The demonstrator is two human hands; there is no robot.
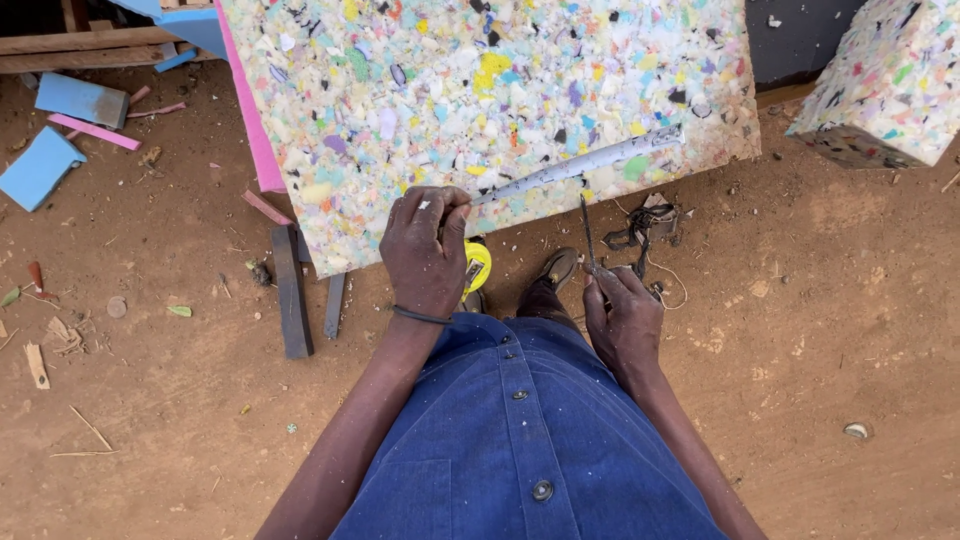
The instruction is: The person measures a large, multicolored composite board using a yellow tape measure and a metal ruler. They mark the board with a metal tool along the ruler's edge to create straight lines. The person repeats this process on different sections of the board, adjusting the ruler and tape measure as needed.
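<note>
Two hands [520,280], one tape measure [580,163]

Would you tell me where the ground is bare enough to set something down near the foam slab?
Bare dirt lies right of the right hand, below the foam block. Crowded: wood strips and blue offcuts left of the slab.

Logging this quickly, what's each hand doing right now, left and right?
Left hand: closed on the tape measure blade, stretched over the foam slab.
Right hand: closed on a thin dark tool, exact kind unclear.
</note>
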